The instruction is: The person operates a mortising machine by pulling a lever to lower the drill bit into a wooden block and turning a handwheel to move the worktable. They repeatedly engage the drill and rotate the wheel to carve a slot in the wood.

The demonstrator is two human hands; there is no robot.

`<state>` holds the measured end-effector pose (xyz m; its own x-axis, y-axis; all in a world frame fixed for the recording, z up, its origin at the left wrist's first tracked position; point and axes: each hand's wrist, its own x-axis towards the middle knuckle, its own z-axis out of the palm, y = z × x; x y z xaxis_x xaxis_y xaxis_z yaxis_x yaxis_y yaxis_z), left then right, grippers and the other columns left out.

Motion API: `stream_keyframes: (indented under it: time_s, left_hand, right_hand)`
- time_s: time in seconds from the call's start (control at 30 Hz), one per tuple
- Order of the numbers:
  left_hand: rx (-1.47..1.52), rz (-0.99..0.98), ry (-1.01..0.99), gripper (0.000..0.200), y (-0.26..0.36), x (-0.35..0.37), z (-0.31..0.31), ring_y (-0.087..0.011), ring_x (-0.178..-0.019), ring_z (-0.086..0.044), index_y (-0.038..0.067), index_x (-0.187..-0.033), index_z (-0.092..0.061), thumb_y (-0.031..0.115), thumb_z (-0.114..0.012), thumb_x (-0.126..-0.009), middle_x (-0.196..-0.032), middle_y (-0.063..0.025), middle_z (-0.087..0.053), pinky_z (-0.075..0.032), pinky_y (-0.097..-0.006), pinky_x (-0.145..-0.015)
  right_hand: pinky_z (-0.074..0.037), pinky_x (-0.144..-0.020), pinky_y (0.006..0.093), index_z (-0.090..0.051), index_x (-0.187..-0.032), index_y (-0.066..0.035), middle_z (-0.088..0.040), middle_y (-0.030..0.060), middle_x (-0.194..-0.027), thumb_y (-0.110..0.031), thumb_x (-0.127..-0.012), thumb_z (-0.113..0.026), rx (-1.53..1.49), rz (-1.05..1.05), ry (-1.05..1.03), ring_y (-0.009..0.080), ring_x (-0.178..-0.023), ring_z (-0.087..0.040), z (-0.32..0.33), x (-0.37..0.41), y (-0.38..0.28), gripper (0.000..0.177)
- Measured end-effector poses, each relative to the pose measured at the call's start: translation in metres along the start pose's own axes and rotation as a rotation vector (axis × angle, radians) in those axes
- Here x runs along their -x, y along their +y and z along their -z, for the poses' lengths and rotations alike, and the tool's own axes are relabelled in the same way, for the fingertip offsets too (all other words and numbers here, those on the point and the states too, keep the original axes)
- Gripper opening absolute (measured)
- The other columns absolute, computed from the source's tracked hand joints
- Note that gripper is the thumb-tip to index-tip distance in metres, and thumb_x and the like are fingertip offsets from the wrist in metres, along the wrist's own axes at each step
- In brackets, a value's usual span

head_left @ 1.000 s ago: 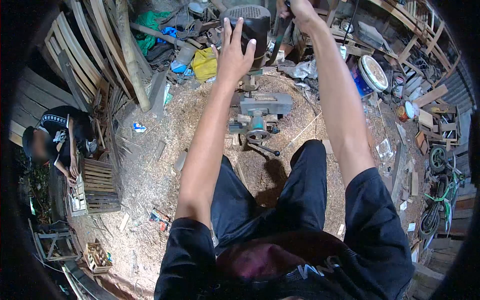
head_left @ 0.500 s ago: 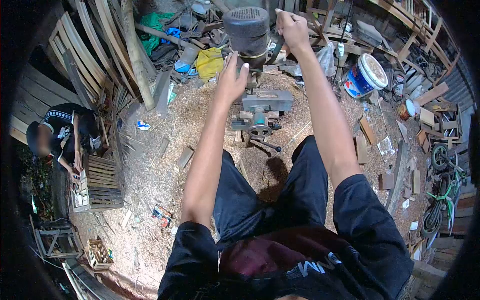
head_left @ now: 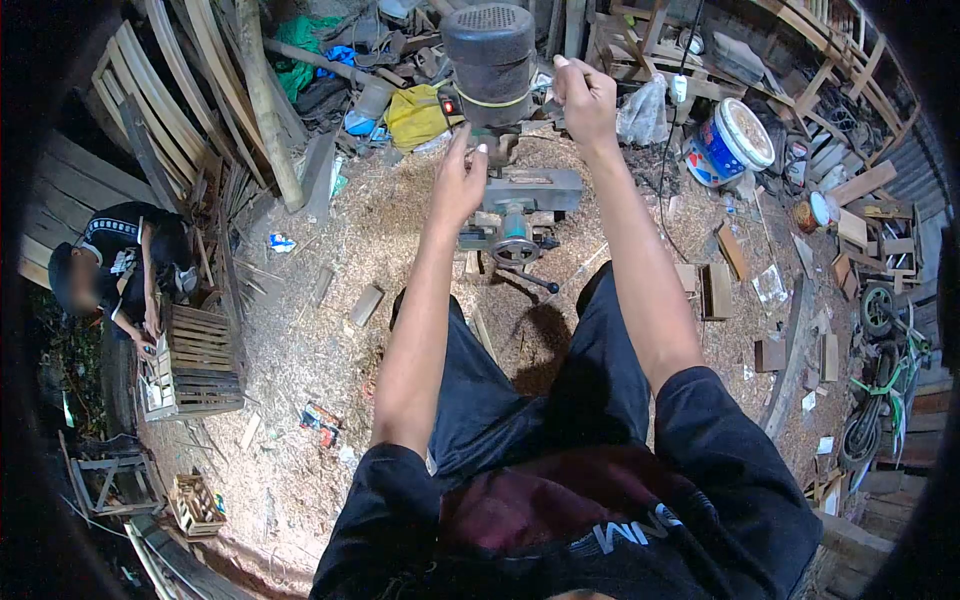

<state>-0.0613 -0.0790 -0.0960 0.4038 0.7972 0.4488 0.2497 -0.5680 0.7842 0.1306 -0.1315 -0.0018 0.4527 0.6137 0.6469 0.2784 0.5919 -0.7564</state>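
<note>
A black cylindrical motor housing (head_left: 488, 65) stands upright at the top centre, above a metal vise (head_left: 530, 190) with a small handwheel (head_left: 515, 250). My left hand (head_left: 460, 185) is just left of the machine, below a small switch with a red light (head_left: 448, 106). Its thumb stands apart from its fingers, and nothing shows in it. To the right of the motor, my right hand (head_left: 586, 105) is closed with curled fingers; whatever it may hold is hidden.
At the left a person (head_left: 130, 250) crouches by a slatted wooden crate (head_left: 200, 360). A paint bucket (head_left: 730, 142), wood blocks (head_left: 717, 292) and a green motorbike (head_left: 885, 385) are on the right. Shavings cover the floor. A black cable hangs near my right arm.
My left hand has moved slightly down, and the red-lit switch now shows above it. My right hand has moved a little down beside the motor. The view has shifted slightly.
</note>
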Motion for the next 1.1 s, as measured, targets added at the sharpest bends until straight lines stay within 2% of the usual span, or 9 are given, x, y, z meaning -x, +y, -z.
stream_keyframes:
  time_s: [0.23, 0.33, 0.47, 0.5, 0.63, 0.97, 1.0, 1.07, 1.1]
  left_hand:
    - [0.035, 0.002, -0.018, 0.052, -0.019, 0.013, -0.006, -0.0387, -0.134, -0.044, -0.004, -0.141, -0.044, 0.025, -0.05, -0.099, -0.142, -0.0271, -0.047, -0.032, -0.0417, -0.113]
    - [-0.006, 0.041, -0.045, 0.052, -0.026, 0.016, -0.008, -0.0395, -0.134, -0.044, -0.002, -0.141, -0.043, 0.024, -0.051, -0.098, -0.144, -0.0268, -0.045, -0.033, -0.0423, -0.112]
    - [-0.084, 0.079, -0.094, 0.052, -0.024, 0.035, -0.003, -0.0413, -0.133, -0.044, -0.003, -0.14, -0.044, 0.023, -0.051, -0.096, -0.143, -0.0278, -0.045, -0.035, -0.0432, -0.11]
    - [-0.116, 0.072, -0.075, 0.049, -0.036, 0.045, -0.009, -0.0404, -0.131, -0.047, -0.002, -0.139, -0.046, 0.024, -0.051, -0.097, -0.14, -0.0272, -0.049, -0.037, -0.043, -0.109]
    - [-0.11, 0.072, -0.108, 0.042, -0.119, 0.07, -0.043, -0.0394, -0.123, -0.054, 0.0, -0.131, -0.052, 0.025, -0.051, -0.097, -0.13, -0.0257, -0.058, -0.042, -0.0443, -0.103]
    - [-0.239, 0.256, -0.676, 0.08, -0.2, 0.156, -0.092, -0.038, -0.143, -0.031, -0.007, -0.152, -0.005, 0.03, -0.049, -0.096, -0.156, -0.0297, -0.022, -0.027, -0.0399, -0.118]
    - [-0.124, 0.294, -0.726, 0.081, -0.205, 0.16, -0.097, -0.0394, -0.142, -0.031, -0.003, -0.153, -0.003, 0.03, -0.05, -0.096, -0.156, -0.029, -0.022, -0.028, -0.0395, -0.117]
    - [-0.228, 0.38, -0.74, 0.083, -0.174, 0.154, -0.087, -0.0397, -0.142, -0.031, 0.0, -0.155, -0.001, 0.03, -0.05, -0.095, -0.156, -0.0278, -0.022, -0.028, -0.0389, -0.117]
    - [-0.24, 0.384, -0.743, 0.083, -0.165, 0.153, -0.083, -0.0399, -0.142, -0.031, 0.001, -0.155, -0.001, 0.03, -0.051, -0.095, -0.156, -0.0276, -0.022, -0.028, -0.0391, -0.116]
  right_hand:
    - [-0.029, -0.052, 0.0262, -0.058, -0.073, 0.001, -0.044, -0.0066, -0.062, -0.014, -0.096, -0.055, -0.006, 0.07, 0.032, 0.0041, -0.059, -0.038, 0.002, 0.023, 0.008, 0.028]
    - [-0.032, -0.055, 0.0267, -0.046, -0.061, -0.004, -0.045, -0.0011, -0.06, -0.02, -0.099, -0.052, -0.016, 0.008, 0.065, 0.0078, -0.058, -0.041, -0.004, 0.022, -0.001, 0.042]
    - [-0.042, -0.062, 0.0238, -0.053, -0.08, -0.004, -0.053, -0.0015, -0.07, -0.035, -0.104, -0.049, 0.011, -0.004, 0.147, 0.0083, -0.06, -0.047, -0.009, 0.021, 0.001, 0.04]
    - [-0.049, -0.075, 0.0267, -0.058, -0.103, -0.001, -0.059, 0.0028, -0.087, -0.04, -0.104, -0.045, 0.17, 0.071, 0.14, 0.0127, -0.072, -0.056, -0.006, 0.021, 0.006, 0.041]
    - [-0.047, -0.089, 0.0365, -0.053, -0.132, 0.001, -0.06, 0.0182, -0.125, -0.034, -0.102, -0.052, 0.198, 0.271, 0.186, 0.0235, -0.101, -0.062, 0.012, 0.009, 0.028, 0.046]
    - [-0.044, -0.087, 0.0503, -0.053, -0.102, 0.004, -0.057, 0.0253, -0.097, -0.015, -0.09, -0.059, 0.76, -0.159, -0.144, 0.0452, -0.096, -0.053, 0.065, 0.252, 0.187, 0.023]
    - [-0.041, -0.104, 0.0486, -0.038, -0.137, 0.011, -0.047, 0.0333, -0.134, -0.022, -0.088, -0.063, 0.981, -0.435, -0.499, 0.0485, -0.126, -0.045, 0.082, 0.302, 0.214, 0.064]
    - [-0.03, -0.115, 0.0482, -0.017, -0.144, 0.017, -0.021, 0.0408, -0.149, -0.026, -0.089, -0.061, 1.157, -0.969, -0.829, 0.054, -0.139, -0.024, 0.074, 0.35, 0.213, 0.083]
    - [-0.027, -0.116, 0.048, -0.012, -0.145, 0.017, -0.016, 0.043, -0.149, -0.027, -0.09, -0.059, 1.134, -0.929, -0.769, 0.0539, -0.141, -0.02, 0.079, 0.393, 0.242, 0.085]
